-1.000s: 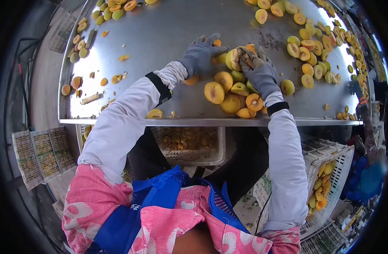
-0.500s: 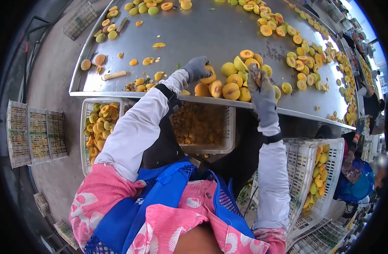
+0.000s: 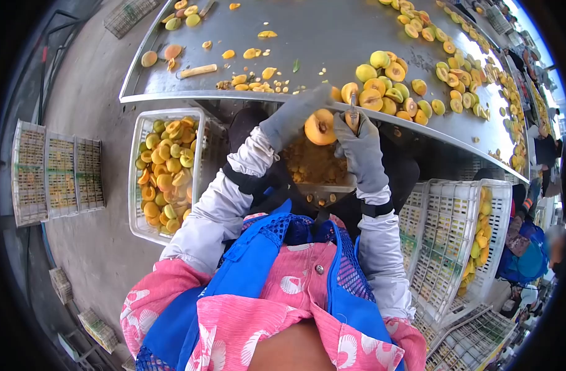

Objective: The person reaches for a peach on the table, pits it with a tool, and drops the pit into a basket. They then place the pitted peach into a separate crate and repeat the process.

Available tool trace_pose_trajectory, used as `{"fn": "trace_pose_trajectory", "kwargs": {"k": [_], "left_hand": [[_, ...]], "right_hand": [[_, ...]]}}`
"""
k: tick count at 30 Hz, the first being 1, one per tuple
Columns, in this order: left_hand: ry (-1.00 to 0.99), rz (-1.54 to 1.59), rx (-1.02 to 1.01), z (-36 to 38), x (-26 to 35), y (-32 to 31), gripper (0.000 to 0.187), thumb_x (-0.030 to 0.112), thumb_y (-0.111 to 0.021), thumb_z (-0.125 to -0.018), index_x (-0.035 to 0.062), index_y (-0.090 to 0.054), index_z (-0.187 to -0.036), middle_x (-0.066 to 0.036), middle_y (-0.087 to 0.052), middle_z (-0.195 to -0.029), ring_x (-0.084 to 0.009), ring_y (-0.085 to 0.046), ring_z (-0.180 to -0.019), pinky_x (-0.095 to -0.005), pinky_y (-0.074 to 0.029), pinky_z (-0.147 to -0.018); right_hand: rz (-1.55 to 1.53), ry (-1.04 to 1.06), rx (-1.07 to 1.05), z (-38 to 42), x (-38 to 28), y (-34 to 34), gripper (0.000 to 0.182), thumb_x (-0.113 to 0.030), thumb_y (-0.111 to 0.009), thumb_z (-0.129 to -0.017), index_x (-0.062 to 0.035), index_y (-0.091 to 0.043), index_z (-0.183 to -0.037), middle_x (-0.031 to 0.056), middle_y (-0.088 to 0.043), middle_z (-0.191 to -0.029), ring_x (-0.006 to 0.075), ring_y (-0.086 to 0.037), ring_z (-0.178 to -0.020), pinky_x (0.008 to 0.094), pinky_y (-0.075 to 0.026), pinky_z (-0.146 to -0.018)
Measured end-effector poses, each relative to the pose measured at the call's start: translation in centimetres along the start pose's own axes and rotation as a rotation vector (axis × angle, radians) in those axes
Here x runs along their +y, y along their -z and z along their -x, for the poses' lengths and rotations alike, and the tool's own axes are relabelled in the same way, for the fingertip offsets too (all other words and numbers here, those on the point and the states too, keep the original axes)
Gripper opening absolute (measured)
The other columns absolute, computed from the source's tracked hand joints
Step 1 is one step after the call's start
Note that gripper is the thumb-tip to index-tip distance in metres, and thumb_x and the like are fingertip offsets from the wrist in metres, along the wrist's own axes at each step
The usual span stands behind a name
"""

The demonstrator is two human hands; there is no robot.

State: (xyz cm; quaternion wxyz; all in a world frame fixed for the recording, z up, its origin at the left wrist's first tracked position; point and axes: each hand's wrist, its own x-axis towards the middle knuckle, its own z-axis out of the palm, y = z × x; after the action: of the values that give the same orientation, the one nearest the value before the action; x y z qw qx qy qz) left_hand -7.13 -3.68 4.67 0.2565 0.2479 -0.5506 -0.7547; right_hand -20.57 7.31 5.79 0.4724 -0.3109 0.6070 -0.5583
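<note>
Left hand (image 3: 292, 117), in a grey glove, is clamped around a halved peach (image 3: 320, 127), cut face up, held off the near edge of the steel tabletop (image 3: 295, 37) and above the crate of pits (image 3: 314, 164). Right hand (image 3: 357, 145) is closed on a small pitting tool (image 3: 353, 114) just beside the fruit. The peach looks light, soft and wet on the cut side, likely slippery and easy to bruise; cupping its rounded skin side seems safest.
</note>
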Motion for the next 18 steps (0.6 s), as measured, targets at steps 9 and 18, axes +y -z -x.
{"fn": "trace_pose_trajectory", "kwargs": {"k": [9,18], "left_hand": [[-0.592,-0.493,0.036,5.1,-4.8,-0.4,0.046,0.009,-0.065,-0.091,-0.0011,-0.045,-0.131,-0.017,-0.061,-0.122,-0.0233,-0.060,-0.112,-0.0339,-0.049,-0.095],[-0.031,0.468,0.331,6.0,-4.3,-5.1,0.042,0.036,-0.053,-0.099,-0.0027,-0.061,-0.113,-0.012,-0.065,-0.102,-0.0201,-0.065,-0.086,-0.0312,-0.055,-0.079]], "right_hand": [[-0.077,0.005,0.130,7.6,3.4,-1.1,0.020,-0.027,-0.055,-0.099,-0.0067,-0.053,-0.101,-0.0020,-0.052,-0.070,0.0043,-0.045,-0.049,0.0199,-0.040,-0.043],[0.244,-0.087,-0.014,9.7,4.1,-2.2,0.026,-0.029,-0.052,-0.100,-0.0032,-0.053,-0.099,0.0049,-0.055,-0.061,0.0113,-0.051,-0.045,0.0291,-0.042,-0.044]]}}
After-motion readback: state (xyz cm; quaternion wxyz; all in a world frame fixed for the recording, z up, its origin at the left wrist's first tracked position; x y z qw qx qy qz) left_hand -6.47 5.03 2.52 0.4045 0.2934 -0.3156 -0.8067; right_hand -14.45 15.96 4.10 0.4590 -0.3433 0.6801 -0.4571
